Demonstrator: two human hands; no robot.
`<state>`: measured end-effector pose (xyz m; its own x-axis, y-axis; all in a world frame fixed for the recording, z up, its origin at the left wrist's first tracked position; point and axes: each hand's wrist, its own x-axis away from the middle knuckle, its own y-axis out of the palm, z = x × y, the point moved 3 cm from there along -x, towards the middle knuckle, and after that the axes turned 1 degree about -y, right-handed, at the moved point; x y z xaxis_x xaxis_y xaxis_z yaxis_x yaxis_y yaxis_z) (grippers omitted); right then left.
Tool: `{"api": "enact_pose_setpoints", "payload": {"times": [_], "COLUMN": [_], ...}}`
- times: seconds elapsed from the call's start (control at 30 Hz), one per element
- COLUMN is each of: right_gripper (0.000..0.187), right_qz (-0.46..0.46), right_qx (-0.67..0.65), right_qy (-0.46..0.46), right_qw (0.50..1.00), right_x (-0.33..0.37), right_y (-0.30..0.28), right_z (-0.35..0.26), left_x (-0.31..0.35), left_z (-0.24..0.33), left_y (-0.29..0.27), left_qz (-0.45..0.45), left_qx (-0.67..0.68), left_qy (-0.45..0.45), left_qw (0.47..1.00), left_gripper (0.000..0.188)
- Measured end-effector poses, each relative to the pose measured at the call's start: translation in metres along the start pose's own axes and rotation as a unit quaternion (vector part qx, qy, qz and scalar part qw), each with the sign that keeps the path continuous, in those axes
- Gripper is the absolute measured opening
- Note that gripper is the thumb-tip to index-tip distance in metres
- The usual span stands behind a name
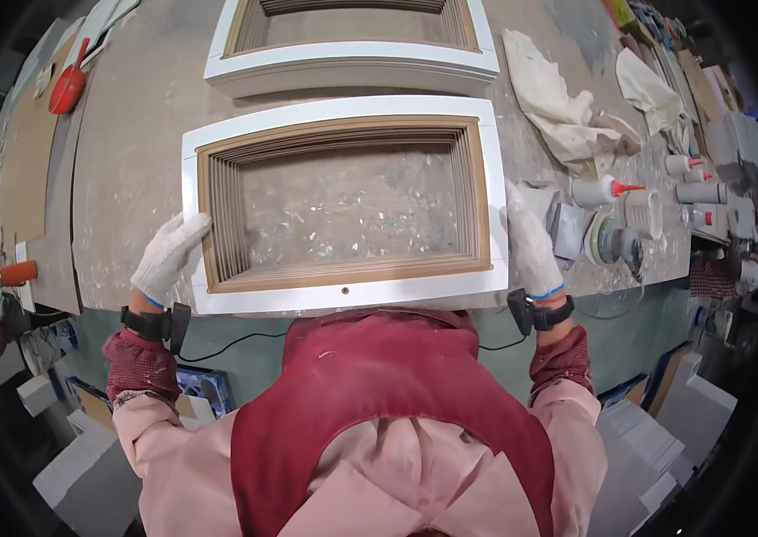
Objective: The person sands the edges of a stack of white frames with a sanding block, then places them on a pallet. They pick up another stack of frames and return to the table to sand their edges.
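Observation:
A stack of white rectangular frames (pixel 343 300) with brown inner edges lies at the table's near edge, the table top showing through its opening. My left hand (pixel 169 255), in a white knit glove, grips the stack's left side, its fingertips over the top frame's rim. Against the right side rests my gloved right hand (pixel 533 246), closed along the outer edge; its far fingertips are partly hidden. Both hands hold the stack between them. Just beyond it sits a second stack of white frames (pixel 352 55), cut off by the picture's top edge.
Right of the stack lie a crumpled cream cloth (pixel 558 107), a white bottle with a red nozzle (pixel 594 191) and a round sander-like tool (pixel 607 237). A red scoop (pixel 68 88) lies at the far left. White dried specks dot the worktable (pixel 133 134).

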<state>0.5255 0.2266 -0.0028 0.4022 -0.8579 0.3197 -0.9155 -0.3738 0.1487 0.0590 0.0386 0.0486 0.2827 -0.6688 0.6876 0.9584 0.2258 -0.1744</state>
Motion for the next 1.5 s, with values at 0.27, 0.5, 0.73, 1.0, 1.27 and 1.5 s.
{"api": "enact_pose_setpoints", "payload": {"times": [0.27,0.5,0.73,1.0,1.27,1.5], "right_gripper": [0.096,0.099,0.104,0.106,0.1,0.102], "right_qz": [-0.033,0.011,-0.045,0.002,-0.038,0.006], "right_qx": [-0.129,0.29,0.359,0.488,0.383,0.37], "right_qy": [0.011,0.086,-0.081,-0.07,-0.115,-0.154], "right_qw": [0.991,0.953,0.929,0.87,0.916,0.916], "right_x": [-0.011,-0.028,-0.044,-0.042,-0.051,-0.07], "right_y": [-0.012,0.003,0.021,0.033,0.014,0.015], "right_z": [0.046,-0.003,-0.017,-0.028,0.016,0.022], "left_x": [-0.012,-0.017,-0.056,-0.082,-0.1,-0.114], "left_z": [0.001,0.02,-0.053,-0.057,-0.131,-0.128], "left_y": [0.02,0.022,-0.077,-0.082,-0.183,-0.175], "left_qz": [-0.011,-0.079,-0.11,-0.151,0.023,0.069], "left_qx": [0.029,0.063,0.152,0.282,0.126,0.014], "left_qy": [0.046,0.001,-0.036,-0.035,-0.014,-0.063], "left_qw": [0.998,0.995,0.982,0.947,0.992,0.996], "left_gripper": [0.054,0.064,0.071,0.07,0.056,0.057]}}
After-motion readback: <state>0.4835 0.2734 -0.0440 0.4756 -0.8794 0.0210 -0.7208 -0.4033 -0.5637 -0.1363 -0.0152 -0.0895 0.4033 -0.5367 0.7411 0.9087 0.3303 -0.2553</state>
